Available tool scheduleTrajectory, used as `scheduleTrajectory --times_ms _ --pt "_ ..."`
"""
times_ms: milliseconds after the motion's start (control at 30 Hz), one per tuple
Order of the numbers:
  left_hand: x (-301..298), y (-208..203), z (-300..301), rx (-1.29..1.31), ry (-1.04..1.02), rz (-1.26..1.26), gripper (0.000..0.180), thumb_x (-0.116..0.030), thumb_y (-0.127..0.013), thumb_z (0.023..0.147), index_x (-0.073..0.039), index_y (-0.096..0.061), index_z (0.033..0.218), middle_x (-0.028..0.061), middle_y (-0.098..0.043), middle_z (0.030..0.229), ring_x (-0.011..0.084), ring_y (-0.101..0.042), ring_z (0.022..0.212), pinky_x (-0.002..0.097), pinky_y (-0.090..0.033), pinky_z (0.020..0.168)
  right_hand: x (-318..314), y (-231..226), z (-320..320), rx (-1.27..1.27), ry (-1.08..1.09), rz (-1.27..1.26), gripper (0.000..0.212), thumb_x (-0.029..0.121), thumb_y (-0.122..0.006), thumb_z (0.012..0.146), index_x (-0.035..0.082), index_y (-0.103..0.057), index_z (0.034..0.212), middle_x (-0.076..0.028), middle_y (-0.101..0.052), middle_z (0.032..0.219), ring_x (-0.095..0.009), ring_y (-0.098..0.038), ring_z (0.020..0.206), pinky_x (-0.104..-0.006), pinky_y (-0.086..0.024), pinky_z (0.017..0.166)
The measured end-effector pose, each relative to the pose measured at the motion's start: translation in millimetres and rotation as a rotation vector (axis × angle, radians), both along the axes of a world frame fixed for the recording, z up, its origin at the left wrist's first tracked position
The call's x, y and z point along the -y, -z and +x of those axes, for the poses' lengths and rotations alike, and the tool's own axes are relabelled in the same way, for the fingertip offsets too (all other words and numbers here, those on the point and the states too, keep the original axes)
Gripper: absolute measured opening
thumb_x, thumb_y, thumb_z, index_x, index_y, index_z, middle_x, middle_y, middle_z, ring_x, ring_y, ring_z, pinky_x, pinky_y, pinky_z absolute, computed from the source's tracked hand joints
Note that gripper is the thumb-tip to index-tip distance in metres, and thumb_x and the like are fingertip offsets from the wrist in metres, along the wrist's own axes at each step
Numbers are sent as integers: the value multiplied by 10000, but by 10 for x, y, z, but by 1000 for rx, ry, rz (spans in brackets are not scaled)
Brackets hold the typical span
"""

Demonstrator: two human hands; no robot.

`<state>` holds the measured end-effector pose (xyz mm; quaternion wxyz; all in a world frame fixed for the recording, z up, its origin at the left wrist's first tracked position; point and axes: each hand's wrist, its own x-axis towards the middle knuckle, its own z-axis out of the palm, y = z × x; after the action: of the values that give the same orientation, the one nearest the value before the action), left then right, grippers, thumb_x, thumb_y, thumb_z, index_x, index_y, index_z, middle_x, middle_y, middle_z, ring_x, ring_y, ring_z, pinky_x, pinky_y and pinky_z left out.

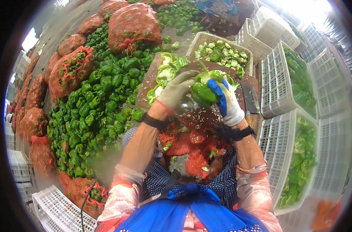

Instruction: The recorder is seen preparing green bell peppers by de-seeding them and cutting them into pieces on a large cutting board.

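Note:
Over a brown cutting board (146, 86) I hold a green bell pepper (203, 92), with pale inner flesh showing on its right side. My right hand (229, 103), in a white glove with blue fingers, is closed around the pepper's right side. My left hand (178, 91), in an off-white glove, has its bent fingers against the pepper's left edge near the stem; its fingertips are partly hidden. Cut pepper pieces (166, 74) lie on the board's left part. A cleaver (250, 96) rests at the board's right edge, its wooden handle toward me. Pale seeds are scattered over the board.
Whole green peppers (102, 92) lie heaped on the left, beside red mesh sacks (134, 26). A pale crate (191, 47) of pepper cores stands behind the board. White crates (277, 83) of peppers line the right. Red netting (197, 160) lies below the board.

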<state>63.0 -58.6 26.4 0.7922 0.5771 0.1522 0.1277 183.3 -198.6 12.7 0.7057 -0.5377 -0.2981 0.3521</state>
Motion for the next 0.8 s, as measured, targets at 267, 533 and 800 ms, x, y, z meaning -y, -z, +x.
scheduleTrajectory --times_ms 267,533,800 --pt "87 165 12 160 111 -264 500 -357 -534 945 -108 -394 1356 73 -549 1159 168 -609 902 341 -579 590 -137 29 -159 668 283 -91 594 243 -693 837 51 -414 1324 -82 -584 1168 -174 -573 1044 -299 -479 902" --pt "106 106 61 1 34 -184 529 13 -460 874 -102 -374 1383 94 -562 1140 166 -632 883 295 -581 608 -235 112 -30 -500 134 357 398 346 -562 943 42 -532 1198 -135 -634 1048 -250 -648 906 -370 -540 808" --pt "-86 -43 -66 -92 -87 89 672 78 -518 799 -173 -353 1401 141 -540 1084 175 -651 789 270 -562 543 -15 801 566 652 73 -837 498 395 -559 851 36 -575 1197 -204 -630 1133 -329 -621 998 -407 -465 863"
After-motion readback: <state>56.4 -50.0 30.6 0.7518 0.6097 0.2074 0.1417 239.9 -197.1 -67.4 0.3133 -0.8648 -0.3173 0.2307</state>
